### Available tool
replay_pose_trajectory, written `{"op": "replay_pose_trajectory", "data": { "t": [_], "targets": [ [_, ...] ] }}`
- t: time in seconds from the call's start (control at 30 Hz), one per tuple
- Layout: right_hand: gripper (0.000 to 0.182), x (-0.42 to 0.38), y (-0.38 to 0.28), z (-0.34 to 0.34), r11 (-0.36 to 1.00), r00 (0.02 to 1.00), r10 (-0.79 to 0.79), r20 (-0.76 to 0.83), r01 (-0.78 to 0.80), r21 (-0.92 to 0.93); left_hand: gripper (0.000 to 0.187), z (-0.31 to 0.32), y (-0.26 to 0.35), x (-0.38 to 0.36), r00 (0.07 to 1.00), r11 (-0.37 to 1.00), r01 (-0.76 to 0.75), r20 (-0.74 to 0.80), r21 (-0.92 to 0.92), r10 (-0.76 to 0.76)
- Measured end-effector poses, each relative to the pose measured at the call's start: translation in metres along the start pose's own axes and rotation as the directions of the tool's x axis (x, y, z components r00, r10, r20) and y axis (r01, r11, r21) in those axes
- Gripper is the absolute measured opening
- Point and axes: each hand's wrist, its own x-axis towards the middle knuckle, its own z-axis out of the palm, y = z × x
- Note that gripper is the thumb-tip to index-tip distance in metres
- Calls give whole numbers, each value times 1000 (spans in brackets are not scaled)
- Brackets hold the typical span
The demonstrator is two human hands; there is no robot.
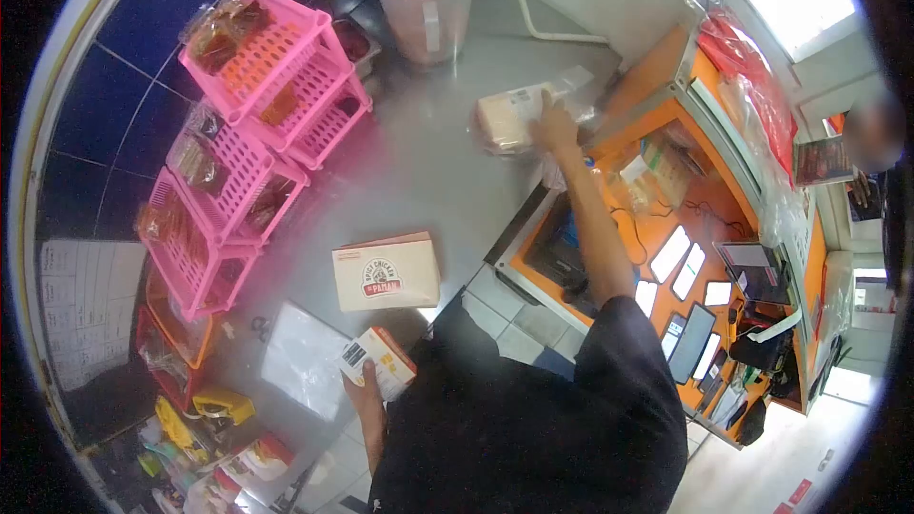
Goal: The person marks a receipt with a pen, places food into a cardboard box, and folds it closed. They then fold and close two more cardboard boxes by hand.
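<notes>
fingers of left hand (365, 400) grip one small box (378, 363); right hand (554, 128) grips one packet (512, 116).

The pale plastic-wrapped packet (509, 119) under the right hand (552, 128) is motion-blurred; small print on the white-and-orange carton (379, 362) is unreadable.

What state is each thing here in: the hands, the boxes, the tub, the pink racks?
Left hand: holds small box.
Right hand: stretched out, on white packet.
Large box: shut, lying on counter.
Tub: open, upright, something orange inside.
Pink racks: stacked, packets on the shelves.
</notes>
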Motion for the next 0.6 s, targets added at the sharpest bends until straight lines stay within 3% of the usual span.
{"op": "replay_pose_trajectory", "data": {
  "t": [0.03,0.07,0.13,0.17,0.23,0.27,0.3,0.37,0.4,0.43,0.47,0.5,0.53,0.57,0.6],
  "targets": [
    [39,14,7,-2,999,993,34,116,-35,3,55,1,10,-6,1000,1000,13,4,-25,-12],
    [39,22,7,-13,999,994,40,99,-41,-2,58,2,16,-10,1000,999,24,16,-48,-23],
    [36,37,5,-45,966,905,-194,379,244,-90,64,-9,-3,-10,1000,997,-30,4,-76,31],
    [34,27,-1,-70,968,921,-230,315,249,-20,69,-15,-11,-5,997,993,-74,-8,-91,74],
    [37,-20,-16,-142,963,955,-265,136,254,91,75,-19,1,-12,997,992,74,12,-106,-73],
    [42,-45,-17,-175,955,963,-269,28,262,142,76,-23,1,-14,996,994,80,33,-76,-78],
    [42,-61,-9,-213,972,978,-207,-16,208,108,77,-25,0,-13,995,996,83,54,-42,-81],
    [37,-112,10,-273,844,990,40,-136,39,536,80,-38,-1,-12,969,991,105,233,-88,-82],
    [38,-137,28,-302,787,984,107,-141,3,616,80,-46,-7,-10,951,993,98,301,-66,-73],
    [38,-160,46,-335,726,976,154,-153,-7,687,78,-48,-16,-7,954,994,95,291,-57,-75],
    [36,-192,48,-367,661,939,213,-270,65,747,75,-50,-25,2,959,994,93,275,-58,-73],
    [34,-207,81,-378,806,848,151,-509,193,560,75,-60,-39,16,944,993,88,324,-73,-60],
    [34,-232,86,-415,632,783,493,-380,-21,775,73,-75,-57,27,910,994,11,410,104,-54],
    [37,-250,124,-439,728,771,431,-469,10,686,71,-75,-71,29,874,961,-83,483,264,-57],
    [39,-256,194,-447,819,722,381,-578,26,573,71,-65,-77,23,867,967,-87,496,240,-46]
  ]
}}
